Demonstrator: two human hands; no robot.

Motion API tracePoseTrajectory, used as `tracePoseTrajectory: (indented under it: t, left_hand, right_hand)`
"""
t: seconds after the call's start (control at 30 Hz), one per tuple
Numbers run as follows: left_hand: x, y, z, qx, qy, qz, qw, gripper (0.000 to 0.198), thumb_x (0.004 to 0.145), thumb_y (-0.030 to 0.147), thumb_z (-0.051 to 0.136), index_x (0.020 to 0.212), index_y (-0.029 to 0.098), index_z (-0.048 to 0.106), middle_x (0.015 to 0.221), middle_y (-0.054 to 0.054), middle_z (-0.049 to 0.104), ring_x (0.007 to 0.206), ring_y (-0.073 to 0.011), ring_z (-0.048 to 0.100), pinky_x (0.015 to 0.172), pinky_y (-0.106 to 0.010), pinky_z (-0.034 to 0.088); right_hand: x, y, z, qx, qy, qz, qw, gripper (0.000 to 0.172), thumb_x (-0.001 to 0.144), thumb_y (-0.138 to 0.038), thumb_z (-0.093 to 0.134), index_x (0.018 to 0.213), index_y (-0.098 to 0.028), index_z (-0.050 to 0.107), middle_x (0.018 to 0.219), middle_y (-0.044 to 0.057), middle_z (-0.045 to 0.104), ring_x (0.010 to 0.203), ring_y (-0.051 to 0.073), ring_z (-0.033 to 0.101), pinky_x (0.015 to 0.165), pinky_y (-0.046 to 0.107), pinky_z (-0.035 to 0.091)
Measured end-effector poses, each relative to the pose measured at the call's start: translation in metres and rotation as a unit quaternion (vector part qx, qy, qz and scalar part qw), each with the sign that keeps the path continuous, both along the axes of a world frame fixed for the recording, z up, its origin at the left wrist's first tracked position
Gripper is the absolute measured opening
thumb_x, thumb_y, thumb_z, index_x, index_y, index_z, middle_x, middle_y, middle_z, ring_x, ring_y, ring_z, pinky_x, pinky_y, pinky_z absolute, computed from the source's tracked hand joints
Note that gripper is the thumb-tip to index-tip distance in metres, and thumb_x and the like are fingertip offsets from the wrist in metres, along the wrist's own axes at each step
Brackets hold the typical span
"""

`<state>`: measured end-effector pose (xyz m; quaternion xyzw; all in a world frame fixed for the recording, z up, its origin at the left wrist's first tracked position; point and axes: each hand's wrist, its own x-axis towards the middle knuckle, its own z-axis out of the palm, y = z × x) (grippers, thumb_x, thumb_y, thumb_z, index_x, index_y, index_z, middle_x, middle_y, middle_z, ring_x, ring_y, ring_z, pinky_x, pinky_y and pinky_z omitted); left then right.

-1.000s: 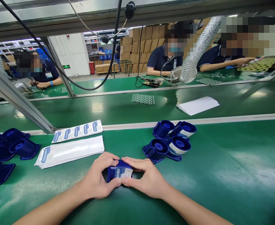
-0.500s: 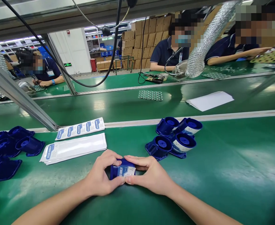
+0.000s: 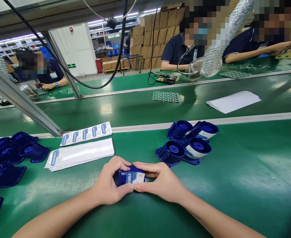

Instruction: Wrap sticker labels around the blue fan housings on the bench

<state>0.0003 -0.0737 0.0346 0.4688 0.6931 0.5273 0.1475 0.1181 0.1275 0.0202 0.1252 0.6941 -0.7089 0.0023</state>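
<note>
A blue plastic part [image 3: 130,177] with a white-and-blue label on its side rests on the green belt [image 3: 234,185] close to me. My left hand [image 3: 108,185] grips it from the left, fingers curled over its top, thumb under the label. From the right, my right hand [image 3: 160,181] clasps the same part, with its thumb pressed along the label's lower edge. Just beyond my left hand lie a stack of white label sheets [image 3: 79,153] and a strip of printed labels [image 3: 86,133].
Several labelled blue parts [image 3: 187,142] cluster to the right of my hands; several unlabelled blue parts [image 3: 9,158] lie at the far left. A slanted metal strut [image 3: 23,102] rises at left. White paper [image 3: 233,101] and a green board [image 3: 165,97] lie on the far belt; people work beyond.
Both hands keep their hold on the blue part, thumbs shifting slightly along the label. My view has tipped and drifted left, so everything sits a little to the right.
</note>
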Motion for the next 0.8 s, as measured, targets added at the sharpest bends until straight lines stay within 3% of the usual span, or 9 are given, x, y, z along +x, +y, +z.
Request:
tracePoseTrajectory:
  t: [0.2,0.5,0.67,0.8]
  left_hand:
    - [0.002,-0.001,0.007,-0.081,-0.053,0.017,0.995,0.048,0.074,0.024,0.085,0.115,0.023,0.060,0.113,-0.006,0.067,0.102,-0.0260,0.065,0.091,-0.039,0.050]
    - [0.001,0.000,0.001,-0.061,-0.123,0.009,0.990,0.051,0.072,0.027,0.088,0.112,0.023,0.055,0.110,-0.005,0.063,0.100,-0.0241,0.059,0.087,-0.035,0.047]
    - [0.002,0.000,-0.004,-0.044,-0.111,-0.003,0.993,0.048,0.076,0.027,0.085,0.112,0.023,0.053,0.109,-0.005,0.059,0.097,-0.0222,0.056,0.085,-0.034,0.045]
    - [0.007,-0.001,-0.004,-0.019,-0.081,-0.005,0.997,0.037,0.082,0.029,0.081,0.108,0.022,0.055,0.103,-0.004,0.058,0.092,-0.0207,0.056,0.083,-0.034,0.045]
  right_hand:
    - [0.000,0.001,-0.003,0.022,0.001,0.004,1.000,0.081,0.053,-0.039,0.105,0.127,-0.017,0.079,0.139,0.015,0.072,0.126,0.045,0.069,0.112,0.054,0.058]
    - [0.001,0.001,-0.002,-0.007,-0.018,0.008,1.000,0.082,0.054,-0.038,0.105,0.129,-0.017,0.078,0.142,0.015,0.071,0.125,0.044,0.070,0.111,0.053,0.060]
    - [0.001,0.000,-0.002,-0.029,-0.031,0.006,0.999,0.083,0.053,-0.037,0.106,0.129,-0.019,0.078,0.143,0.014,0.069,0.125,0.045,0.070,0.109,0.053,0.062]
    - [0.002,0.000,-0.002,-0.049,-0.040,0.010,0.998,0.071,0.056,-0.042,0.104,0.120,-0.020,0.083,0.142,0.014,0.070,0.129,0.045,0.067,0.112,0.054,0.059]
